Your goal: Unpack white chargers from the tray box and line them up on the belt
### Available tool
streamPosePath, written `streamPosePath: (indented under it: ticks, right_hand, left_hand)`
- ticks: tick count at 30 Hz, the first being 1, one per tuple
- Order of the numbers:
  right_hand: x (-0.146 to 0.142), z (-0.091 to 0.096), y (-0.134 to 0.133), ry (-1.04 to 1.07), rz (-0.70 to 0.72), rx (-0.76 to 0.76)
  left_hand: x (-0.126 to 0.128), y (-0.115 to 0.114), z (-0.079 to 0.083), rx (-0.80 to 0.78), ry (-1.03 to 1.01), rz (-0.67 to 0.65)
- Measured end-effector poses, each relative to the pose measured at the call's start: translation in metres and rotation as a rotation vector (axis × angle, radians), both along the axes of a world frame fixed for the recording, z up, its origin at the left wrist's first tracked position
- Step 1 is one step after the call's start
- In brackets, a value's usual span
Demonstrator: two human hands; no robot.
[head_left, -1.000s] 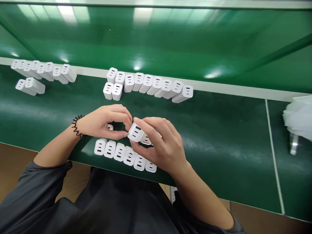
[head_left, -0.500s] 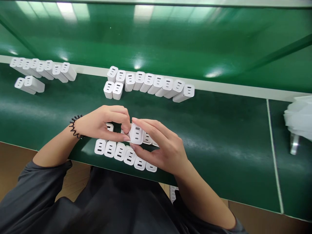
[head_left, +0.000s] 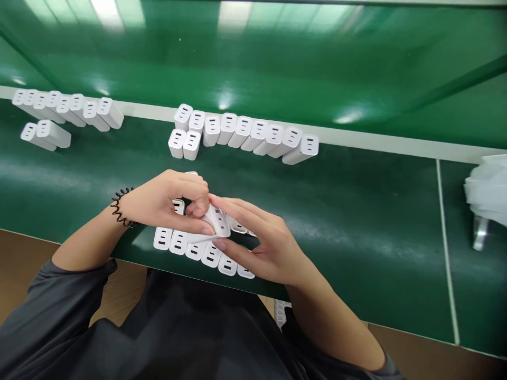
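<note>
A white charger [head_left: 222, 224] with several port slots in its end face is held between my hands, tilted. Translucent white film [head_left: 204, 238] lies along its left side; whether it is a bag or a loose sheet I cannot tell. My left hand [head_left: 174, 203] is closed, thumb and curled fingers pinching the film at the charger's edge. From the right, my right hand [head_left: 261, 240] grips the charger between fingers and thumb. Below my hands stands a row of white chargers [head_left: 179, 243], ports up. Others behind it are partly hidden by my hands.
Along the ledge at the back stands a group of white chargers [head_left: 228, 129], with another group [head_left: 77, 110] at the far left. A stack of translucent white sheets or bags [head_left: 487, 184] lies at the right edge, above a shiny metal piece [head_left: 480, 233]. The worktop [head_left: 356, 227] is green.
The charger between my hands has tilted and dipped slightly. More film now shows over its left side and below my left thumb. A white edge has appeared above my left hand.
</note>
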State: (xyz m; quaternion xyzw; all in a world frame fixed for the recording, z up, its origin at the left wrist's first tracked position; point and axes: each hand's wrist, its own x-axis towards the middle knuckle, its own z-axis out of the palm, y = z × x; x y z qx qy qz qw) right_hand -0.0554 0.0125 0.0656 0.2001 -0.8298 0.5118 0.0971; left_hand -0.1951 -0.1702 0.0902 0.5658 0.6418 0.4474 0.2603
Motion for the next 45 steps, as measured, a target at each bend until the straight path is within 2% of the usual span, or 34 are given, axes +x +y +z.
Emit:
streamPosePath:
  ticks: [3,5,10,14,22,28,32,40,43,45]
  right_hand:
    - [-0.001,0.000,-0.001,0.013,0.006,-0.007]
    - [-0.001,-0.001,-0.002,0.059,-0.049,0.019]
    - [0.000,-0.004,-0.008,0.326,-0.399,0.227]
    - [0.000,-0.005,-0.010,0.486,-0.539,0.361]
    - [0.000,-0.005,-0.007,0.508,-0.546,0.460]
    - [0.002,-0.007,-0.007,0.447,-0.525,0.427]
    - [0.004,-0.008,-0.007,0.419,-0.526,0.477]
    - [0.003,-0.008,-0.008,0.443,-0.516,0.450]
    - [0.001,-0.008,-0.008,0.481,-0.505,0.402]
    - [-0.001,-0.008,-0.007,0.423,-0.491,0.382]
  left_hand:
    - [0.000,0.000,0.000,-0.008,-0.005,0.002]
    - [0.001,0.000,0.000,0.004,-0.003,0.006]
    - [0.002,0.001,-0.001,0.025,-0.005,0.004]
    - [0.004,0.003,-0.003,0.027,-0.035,-0.030]
    - [0.006,0.004,-0.008,-0.001,-0.085,-0.085]
    - [0.007,0.007,-0.009,-0.029,-0.176,-0.087]
    - [0.007,0.007,-0.010,-0.040,-0.229,-0.107]
    - [0.007,0.007,-0.012,-0.066,-0.276,-0.111]
    - [0.004,0.006,-0.010,-0.088,-0.250,-0.124]
    - [-0.002,0.003,-0.009,-0.125,-0.197,-0.104]
